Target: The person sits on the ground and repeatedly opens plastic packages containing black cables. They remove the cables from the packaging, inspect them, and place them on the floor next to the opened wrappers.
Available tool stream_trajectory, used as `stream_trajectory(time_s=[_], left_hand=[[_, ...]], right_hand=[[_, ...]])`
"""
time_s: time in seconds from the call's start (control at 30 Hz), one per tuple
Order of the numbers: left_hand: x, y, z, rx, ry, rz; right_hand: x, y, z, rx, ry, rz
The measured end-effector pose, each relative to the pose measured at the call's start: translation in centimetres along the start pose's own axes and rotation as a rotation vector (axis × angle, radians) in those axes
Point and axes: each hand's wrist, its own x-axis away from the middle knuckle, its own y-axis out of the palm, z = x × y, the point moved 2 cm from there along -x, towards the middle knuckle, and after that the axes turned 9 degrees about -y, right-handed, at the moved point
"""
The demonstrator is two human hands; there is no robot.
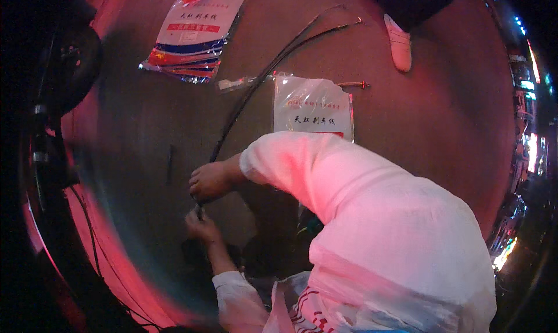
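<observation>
A long bundle of black cables (238,109) stretches across the dark floor from the upper middle down to my hands, its far ends splayed apart. My right hand (212,180), coming from the right in a white sleeve, is closed around the near part of the bundle. Just below it, my left hand (200,225) has its fingers pinched on the same bundle, near its lower end. What lies inside the fingers is mostly hidden. Right of the cables, a clear plastic bag with a white printed label (314,103) lies flat, partly covered by my right sleeve.
Several printed plastic bags (200,33) lie stacked at the upper left. A person's pale shoe (399,45) stands at the upper right. A thin cable end (354,84) pokes out beside the nearer bag. A dark wheel (81,65) stands along the left; shiny, lit goods (529,141) line the right edge.
</observation>
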Motion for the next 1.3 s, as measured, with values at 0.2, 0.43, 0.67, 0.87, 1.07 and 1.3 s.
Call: stream_trajectory(time_s=[0.2,0.43,0.67,0.87,1.07,1.3], left_hand=[[-0.6,0.8,-1.0,-0.019,0.117,0.050],[-0.4,0.0,-0.6,-0.109,0.125,0.045],[-0.4,-0.6,0.3,-0.024,0.161,-0.023],[0.1,-1.4,1.6,-0.099,0.115,-0.013],[0.0,-1.4,2.4,-0.125,0.044,-0.055],[0.0,-1.1,1.7,-0.089,0.051,-0.024]], right_hand=[[12.9,-10.6,4.4,-0.017,0.791,0.094],[29.9,-18.8,5.1,0.531,1.284,0.325],[32.9,-20.7,7.7,0.714,1.333,0.002],[31.3,-21.1,7.2,0.709,1.338,0.152],[32.6,-20.5,7.9,0.757,1.269,0.231],[35.1,-21.0,7.8,0.169,1.523,0.993]])
